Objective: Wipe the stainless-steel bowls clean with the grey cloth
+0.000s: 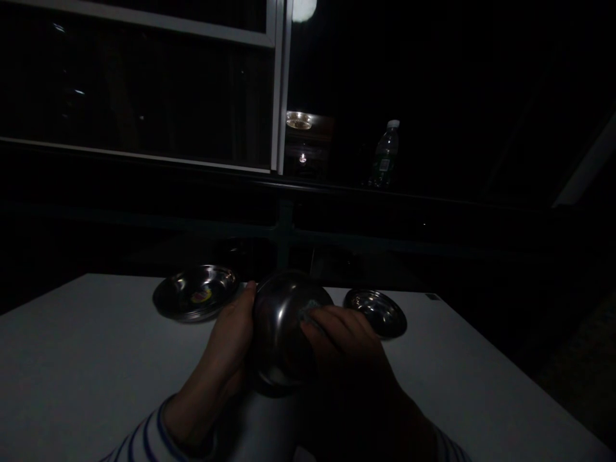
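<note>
A shiny steel bowl is held up over the white table, its rounded outside facing me. My left hand grips the bowl's left edge, thumb on top. Against the right side of the bowl presses my right hand, fingers bent together. Under those fingertips shows a small greyish wad, too dark to tell whether it is cloth or a scouring pad. To the left, a stack of steel dishes with a coloured sticker inside rests on the table. Another steel bowl sits beyond my right hand.
The white table spreads under both hands, with a small dark label near its far right corner. Behind it, a plastic bottle with a white cap stands on a dark ledge beside a window frame. The room is very dim.
</note>
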A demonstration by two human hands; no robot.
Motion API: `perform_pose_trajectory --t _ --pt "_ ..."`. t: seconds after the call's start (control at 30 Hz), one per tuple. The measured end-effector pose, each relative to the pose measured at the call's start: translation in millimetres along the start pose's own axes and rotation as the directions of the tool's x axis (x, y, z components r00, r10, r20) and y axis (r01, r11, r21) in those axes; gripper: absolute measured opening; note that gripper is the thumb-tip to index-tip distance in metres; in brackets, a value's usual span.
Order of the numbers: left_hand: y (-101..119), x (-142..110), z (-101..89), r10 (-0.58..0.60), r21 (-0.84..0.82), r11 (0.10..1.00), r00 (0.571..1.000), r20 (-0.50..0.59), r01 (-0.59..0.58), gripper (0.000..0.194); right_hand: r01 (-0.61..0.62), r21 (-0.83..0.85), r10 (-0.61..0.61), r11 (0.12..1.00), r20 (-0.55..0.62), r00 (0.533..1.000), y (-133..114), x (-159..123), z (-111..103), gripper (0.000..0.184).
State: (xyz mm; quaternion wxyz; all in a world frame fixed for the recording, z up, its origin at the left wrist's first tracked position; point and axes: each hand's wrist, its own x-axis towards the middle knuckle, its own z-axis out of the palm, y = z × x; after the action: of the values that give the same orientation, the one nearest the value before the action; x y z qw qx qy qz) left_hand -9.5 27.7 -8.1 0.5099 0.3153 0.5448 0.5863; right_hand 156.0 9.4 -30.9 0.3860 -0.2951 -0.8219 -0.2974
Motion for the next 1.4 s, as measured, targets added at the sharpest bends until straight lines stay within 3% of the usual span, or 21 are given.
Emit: perform_pose_trajectory --t 0.13,0.3,0.43,0.6,0.73,0.9,1.07,1.23,1.4 --pt "-0.4 -0.7 0.7 -0.002 -0.007 1.0 1.0 0.022 0.002 0.042 -0.066 -0.025 0.066 0.998 -0.002 0.998 2.7 -1.6 -0.1 0.022" --pt "-1.3 1.5 -1.0 0.011 0.001 1.0 0.999 0.035 -0.011 0.043 0.011 0.069 -0.014 0.998 0.036 0.999 3.0 -2.3 -1.0 0.022" --pt "-1.7 2.4 -1.1 0.014 0.006 1.0 0.999 0.03 -0.014 0.041 -0.077 0.015 0.077 0.997 -0.007 0.997 0.3 -2.5 0.8 0.021" --pt "-0.6 0.9 -0.2 0.007 0.012 1.0 1.0 0.015 -0.007 0.041 -0.001 0.046 0.002 0.999 -0.018 1.0 -0.5 -1.7 2.1 0.018" --pt "-1.1 1.4 -0.6 0.0 0.005 1.0 1.0 0.029 0.0 0.042 -0.109 -0.016 0.109 0.994 -0.006 0.994 0.6 0.9 1.0 0.024" --pt "-2.3 3.2 -1.5 -0.001 0.018 1.0 1.0 0.004 0.001 0.042 -0.016 0.049 0.017 0.999 -0.015 1.0 0.8 0.4 1.2 0.021" --pt "-3.2 2.7 -1.2 0.016 0.015 1.0 0.999 0.042 -0.017 0.043 -0.123 -0.036 0.123 0.992 0.003 0.992 1.1 1.0 -1.3 0.022" --pt "2.1 -0.8 -0.9 0.002 0.022 1.0 0.999 0.048 -0.003 0.043 -0.102 -0.006 0.101 0.995 -0.019 0.995 2.1 0.4 -0.6 0.022" --pt "5.5 -3.0 -0.2 0.019 -0.024 1.0 1.0 0.017 -0.019 0.041 -0.162 -0.042 0.162 0.986 -0.005 0.987 6.5 -0.3 -0.5 0.023"
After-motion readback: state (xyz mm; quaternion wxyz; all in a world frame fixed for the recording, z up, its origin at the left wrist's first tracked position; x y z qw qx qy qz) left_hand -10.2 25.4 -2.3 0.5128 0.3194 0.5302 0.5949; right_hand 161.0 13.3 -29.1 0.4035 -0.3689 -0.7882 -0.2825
